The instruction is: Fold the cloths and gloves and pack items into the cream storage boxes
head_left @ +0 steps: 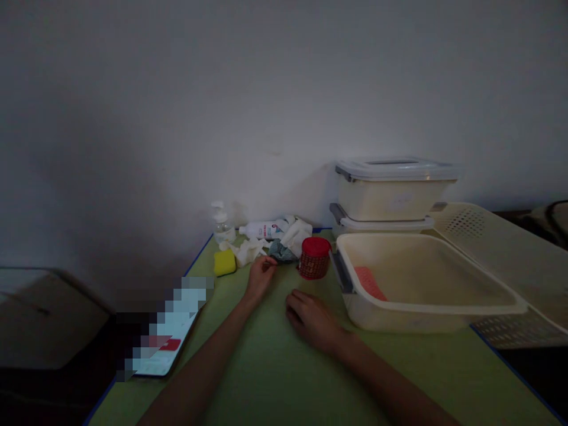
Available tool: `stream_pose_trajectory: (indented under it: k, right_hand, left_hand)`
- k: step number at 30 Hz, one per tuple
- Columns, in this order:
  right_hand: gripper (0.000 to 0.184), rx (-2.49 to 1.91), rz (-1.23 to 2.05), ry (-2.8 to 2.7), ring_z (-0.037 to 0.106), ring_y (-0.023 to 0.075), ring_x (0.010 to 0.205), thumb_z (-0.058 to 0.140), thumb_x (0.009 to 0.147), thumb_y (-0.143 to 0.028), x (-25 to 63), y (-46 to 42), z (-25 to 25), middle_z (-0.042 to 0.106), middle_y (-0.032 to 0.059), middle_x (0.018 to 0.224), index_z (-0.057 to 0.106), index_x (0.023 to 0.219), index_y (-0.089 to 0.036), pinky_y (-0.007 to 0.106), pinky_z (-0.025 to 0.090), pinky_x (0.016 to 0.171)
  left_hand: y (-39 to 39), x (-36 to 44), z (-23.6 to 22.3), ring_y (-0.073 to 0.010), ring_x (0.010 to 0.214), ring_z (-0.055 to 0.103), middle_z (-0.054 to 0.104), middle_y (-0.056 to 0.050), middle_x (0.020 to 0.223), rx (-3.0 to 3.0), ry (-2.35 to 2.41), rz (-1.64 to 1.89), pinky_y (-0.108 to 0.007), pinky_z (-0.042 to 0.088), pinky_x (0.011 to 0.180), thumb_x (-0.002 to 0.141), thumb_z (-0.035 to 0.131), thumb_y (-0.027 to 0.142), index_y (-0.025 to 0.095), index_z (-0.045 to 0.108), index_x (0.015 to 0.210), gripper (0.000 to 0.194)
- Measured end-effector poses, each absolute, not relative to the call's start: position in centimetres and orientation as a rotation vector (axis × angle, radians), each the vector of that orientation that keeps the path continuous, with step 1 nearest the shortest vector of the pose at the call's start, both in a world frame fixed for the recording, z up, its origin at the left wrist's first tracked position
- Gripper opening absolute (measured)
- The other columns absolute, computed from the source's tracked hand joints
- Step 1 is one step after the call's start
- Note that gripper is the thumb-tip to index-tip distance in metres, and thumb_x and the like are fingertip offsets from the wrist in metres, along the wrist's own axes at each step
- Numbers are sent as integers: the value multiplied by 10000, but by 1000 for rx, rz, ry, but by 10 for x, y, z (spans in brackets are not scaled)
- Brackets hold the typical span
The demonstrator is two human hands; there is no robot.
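My left hand point(261, 275) reaches to the middle of the green tabletop, its thumb and fingers pinched together at the near edge of a crumpled grey-green cloth point(282, 251). My right hand point(313, 318) rests lower down with its fingers curled in, and nothing shows in them. A round container with a red lid and patterned side point(315, 258) stands beyond my right hand, just right of the cloth. White crumpled tissues point(251, 251) and a yellow sponge point(225, 262) lie left of the cloth.
A pump bottle point(222, 225) and a white bottle lying down point(261, 229) are at the back by the wall. An open cream tub point(417, 316) with a pink cloth point(370, 283) inside stands right, before stacked lidded boxes point(394, 198). A tablet-like screen point(155, 361) lies at the left edge.
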State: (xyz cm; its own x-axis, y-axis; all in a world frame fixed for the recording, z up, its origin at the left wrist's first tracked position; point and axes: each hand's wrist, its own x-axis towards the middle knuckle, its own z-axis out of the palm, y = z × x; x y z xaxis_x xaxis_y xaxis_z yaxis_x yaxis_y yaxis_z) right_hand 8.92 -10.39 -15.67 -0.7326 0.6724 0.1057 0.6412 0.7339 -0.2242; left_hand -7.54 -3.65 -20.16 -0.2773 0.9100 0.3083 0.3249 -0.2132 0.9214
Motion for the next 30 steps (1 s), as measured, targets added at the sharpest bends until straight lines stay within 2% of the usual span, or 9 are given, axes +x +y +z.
stream_pose_trajectory:
  k: [3, 7, 10, 12, 15, 19, 25, 30]
  right_hand:
    - [127, -1076, 299, -2680, 538, 151, 748, 420, 866, -136, 90, -104, -163, 569, 53, 830, 541, 829, -153, 256, 399, 672]
    - [112, -1075, 330, -2631, 532, 156, 752, 434, 849, -111, 90, -105, -167, 556, 49, 824, 529, 819, -163, 266, 406, 686]
    - [110, -1063, 332, -2646, 532, 159, 755, 432, 852, -113, 91, -104, -166, 553, 50, 823, 524, 819, -162, 269, 407, 686]
    - [110, -1047, 340, -2656, 534, 159, 763, 429, 859, -120, 91, -104, -165, 553, 48, 828, 522, 820, -164, 266, 408, 684]
    - [110, -1039, 359, -2657, 537, 156, 771, 424, 861, -122, 93, -104, -165, 556, 46, 838, 517, 821, -167, 259, 409, 684]
    - [94, -1054, 345, -2658, 538, 160, 778, 437, 851, -121, 93, -103, -166, 557, 42, 843, 514, 832, -172, 268, 412, 698]
    - [101, -1067, 400, -2690, 542, 160, 789, 427, 855, -115, 93, -104, -161, 558, 52, 862, 511, 831, -166, 263, 412, 695]
    - [102, -1040, 405, -2684, 535, 165, 792, 419, 863, -129, 94, -102, -163, 557, 54, 863, 509, 837, -169, 272, 410, 700]
  left_hand:
    - [-39, -72, -204, -136, 688, 558, 555, -12, 777, 1577, 1580, 1508, -258, 462, 638, 644, 483, 76, 159, 551, 757, 156]
    - [-35, -72, -195, -174, 888, 550, 492, -80, 1053, 1768, 1614, 1461, -326, 479, 776, 686, 504, 92, 162, 524, 1017, 339]
    - [-20, -72, -180, -216, 1161, 430, 412, -115, 1230, 1950, 1587, 1377, -386, 351, 999, 725, 483, 94, 154, 482, 1145, 424]
    - [-9, -70, -174, -213, 1249, 352, 377, -111, 1314, 2076, 1536, 1275, -380, 276, 1060, 722, 465, 63, 161, 456, 1210, 498]
    - [2, -62, -174, -211, 1184, 442, 481, -84, 1259, 2221, 1451, 1070, -362, 328, 1029, 656, 513, 34, 190, 509, 1185, 552]
    - [6, -57, -184, -245, 1007, 557, 586, -93, 1078, 2261, 1489, 931, -385, 426, 912, 623, 558, 59, 162, 609, 1040, 433]
    - [13, -73, -179, -214, 928, 580, 635, -61, 945, 2203, 1552, 974, -341, 445, 871, 613, 523, 10, 162, 644, 912, 357]
    - [20, -83, -167, -206, 942, 578, 634, -80, 991, 2088, 1607, 1103, -354, 447, 869, 648, 471, -14, 133, 619, 965, 380]
